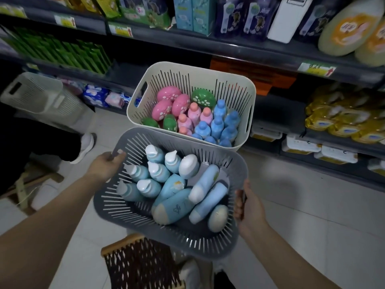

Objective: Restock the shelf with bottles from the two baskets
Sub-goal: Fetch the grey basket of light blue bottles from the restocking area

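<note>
Left hand (106,165) grips the grey basket (187,245) at its left rim, thumb hooked over the edge. Right hand (249,205) grips the right rim, fingers curled round it. The basket is held tilted above a woven stool (141,265). Contents: pale blue bottles (173,203) with white caps, smaller ones standing at left, larger ones lying at right. Cream basket (235,80) sits just beyond, near rim meeting the grey one (its support is hidden). It holds small bottles (217,127), pink and blue, beside pink and green eggs (164,109). Shelf (229,44) behind carries packaged goods.
</note>
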{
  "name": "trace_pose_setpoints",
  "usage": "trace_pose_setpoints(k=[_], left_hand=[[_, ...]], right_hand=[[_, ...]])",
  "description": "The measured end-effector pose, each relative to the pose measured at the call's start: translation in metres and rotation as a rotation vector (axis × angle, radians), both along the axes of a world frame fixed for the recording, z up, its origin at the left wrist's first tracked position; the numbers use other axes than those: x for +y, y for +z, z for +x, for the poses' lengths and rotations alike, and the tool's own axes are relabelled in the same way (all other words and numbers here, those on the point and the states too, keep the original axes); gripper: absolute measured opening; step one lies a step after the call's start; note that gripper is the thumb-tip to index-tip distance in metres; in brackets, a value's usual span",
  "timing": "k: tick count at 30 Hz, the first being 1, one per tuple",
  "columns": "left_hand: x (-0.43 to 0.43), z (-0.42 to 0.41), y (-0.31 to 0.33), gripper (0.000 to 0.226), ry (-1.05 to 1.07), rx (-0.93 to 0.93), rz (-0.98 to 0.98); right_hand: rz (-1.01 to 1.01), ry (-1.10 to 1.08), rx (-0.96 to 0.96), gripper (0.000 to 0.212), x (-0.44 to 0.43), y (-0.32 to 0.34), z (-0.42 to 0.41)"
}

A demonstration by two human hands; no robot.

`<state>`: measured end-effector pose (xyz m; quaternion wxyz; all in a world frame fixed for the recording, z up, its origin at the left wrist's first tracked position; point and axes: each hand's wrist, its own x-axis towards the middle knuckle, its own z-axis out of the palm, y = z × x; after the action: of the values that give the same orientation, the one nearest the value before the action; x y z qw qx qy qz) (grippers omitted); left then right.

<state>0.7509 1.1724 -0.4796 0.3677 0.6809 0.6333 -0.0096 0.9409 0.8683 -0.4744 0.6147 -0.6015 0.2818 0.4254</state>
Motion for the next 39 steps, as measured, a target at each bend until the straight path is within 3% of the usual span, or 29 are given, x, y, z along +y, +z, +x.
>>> trace_pose_setpoints(k=[5, 8, 11, 14, 18, 27, 31, 39], left_hand=[[-0.009, -0.018, 0.001, 0.065, -0.19, 0.129, 0.114], [-0.025, -0.024, 0.02, 0.075, -0.358, 0.192, 0.175], [-0.048, -0.029, 0.049, 0.072, -0.565, 0.229, 0.21], [-0.065, -0.035, 0.078, 0.066, -0.763, 0.291, 0.287], [-0.084, -0.039, 0.123, 0.053, -0.924, 0.349, 0.389], [-0.1, -0.031, 0.187, 0.048, -0.949, 0.222, 0.527], [-0.105, -0.011, 0.204, 0.042, -0.987, 0.239, 0.584], [-0.12, 0.063, 0.212, 0.046, -0.962, 0.236, 0.582]], right_hand=[[-0.019, 0.075, 0.012, 0.045, -0.003, -0.003, 0.002], [-0.285, 0.392, -0.338, 0.035, -0.011, 0.017, 0.001], [-0.351, 0.635, -0.669, 0.016, -0.026, 0.033, -0.004], [-0.531, 1.018, -0.934, 0.043, -0.041, 0.047, -0.011], [-0.523, 1.152, -1.172, 0.037, -0.053, 0.087, -0.027], [-0.585, 1.297, -1.232, 0.055, -0.08, 0.168, -0.023], [-0.641, 1.305, -1.238, 0.056, -0.082, 0.181, 0.001], [-0.56, 1.28, -1.318, 0.053, -0.089, 0.181, 0.082]])
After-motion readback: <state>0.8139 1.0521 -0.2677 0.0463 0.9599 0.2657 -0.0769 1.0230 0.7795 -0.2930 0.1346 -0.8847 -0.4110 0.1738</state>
